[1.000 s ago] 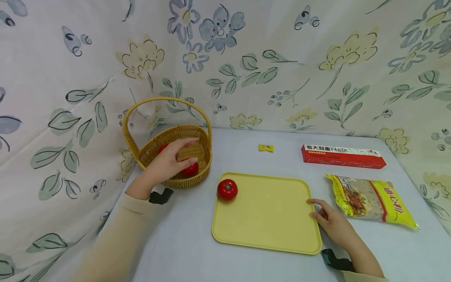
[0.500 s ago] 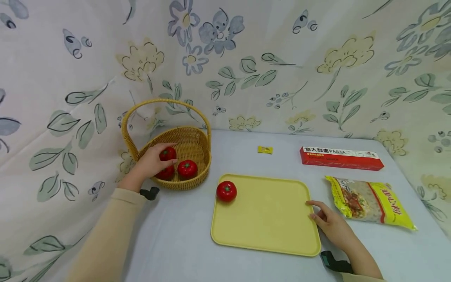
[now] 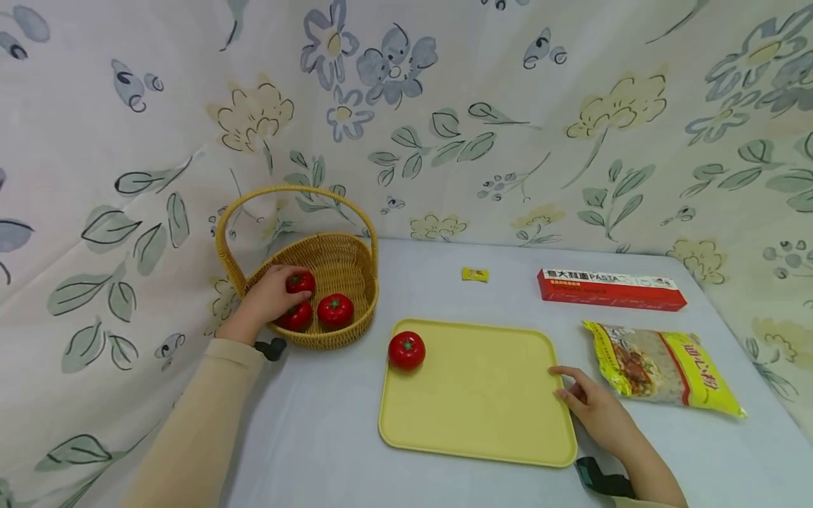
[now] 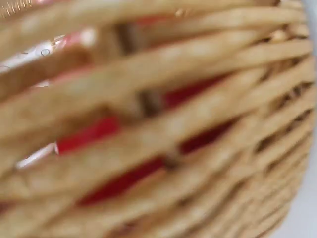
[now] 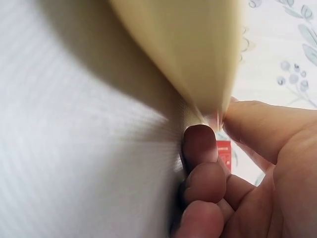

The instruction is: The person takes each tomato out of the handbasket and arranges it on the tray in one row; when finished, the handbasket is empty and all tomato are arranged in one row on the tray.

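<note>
My left hand [image 3: 272, 293] is inside the wicker basket [image 3: 343, 257], its fingers and thumb around a red tomato [image 3: 300, 282]. Below that one lies another tomato [image 3: 296, 316], and a third tomato [image 3: 335, 311] sits to its right. The left wrist view is filled by the basket's weave [image 4: 148, 124], with red showing through the gaps. My right hand [image 3: 593, 406] holds the right rim of the yellow tray [image 3: 483, 395] between thumb and fingers; the right wrist view shows this pinch at the tray's edge [image 5: 198, 64]. One tomato [image 3: 406, 351] stands at the tray's upper left.
Behind the tray lies a small yellow packet [image 3: 475, 274]. Farther right are a red pasta box [image 3: 611, 290] and a yellow bag of pasta [image 3: 663, 368]. The basket's tall handle [image 3: 295, 189] arches over its opening. A floral cloth [image 3: 444, 141] hangs behind the table.
My left hand has drawn back leftward from over the basket's middle, uncovering the tomatoes, and its fingers have closed around the upper left one. The right hand stays at the tray's rim.
</note>
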The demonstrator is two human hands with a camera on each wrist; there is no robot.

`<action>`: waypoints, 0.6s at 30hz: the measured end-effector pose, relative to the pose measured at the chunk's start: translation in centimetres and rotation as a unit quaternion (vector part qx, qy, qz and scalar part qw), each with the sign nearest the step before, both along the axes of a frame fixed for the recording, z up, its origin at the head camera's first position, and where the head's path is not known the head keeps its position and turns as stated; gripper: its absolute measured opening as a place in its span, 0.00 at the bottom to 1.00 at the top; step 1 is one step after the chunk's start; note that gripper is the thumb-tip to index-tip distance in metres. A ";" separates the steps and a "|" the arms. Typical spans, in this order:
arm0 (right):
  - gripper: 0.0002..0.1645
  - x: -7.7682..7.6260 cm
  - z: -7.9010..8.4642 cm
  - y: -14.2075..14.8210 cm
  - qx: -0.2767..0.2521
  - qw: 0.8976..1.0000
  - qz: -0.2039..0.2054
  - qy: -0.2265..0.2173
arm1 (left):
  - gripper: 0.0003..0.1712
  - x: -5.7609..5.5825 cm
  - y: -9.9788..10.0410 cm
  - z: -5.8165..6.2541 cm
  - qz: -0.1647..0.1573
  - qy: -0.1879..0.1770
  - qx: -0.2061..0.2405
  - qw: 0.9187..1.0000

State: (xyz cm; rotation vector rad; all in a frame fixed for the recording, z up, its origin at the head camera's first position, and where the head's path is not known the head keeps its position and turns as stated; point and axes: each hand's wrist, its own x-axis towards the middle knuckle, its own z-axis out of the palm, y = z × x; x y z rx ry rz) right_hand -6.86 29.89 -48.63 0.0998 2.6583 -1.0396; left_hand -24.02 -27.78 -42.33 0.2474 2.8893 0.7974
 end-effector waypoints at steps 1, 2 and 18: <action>0.28 0.0 0.0 0.0 0.001 1.000 -0.001 -0.001 | 0.33 -0.1 0.0 0.1 -0.001 -0.009 -0.004 1.000; 0.28 0.0 0.0 0.0 0.002 1.000 -0.002 -0.002 | 0.33 -0.2 0.0 0.2 -0.003 -0.017 -0.005 1.000; 0.28 0.1 0.1 -0.2 -0.001 1.000 -0.002 0.002 | 0.28 -0.9 0.6 -0.7 0.017 -0.023 -0.014 0.999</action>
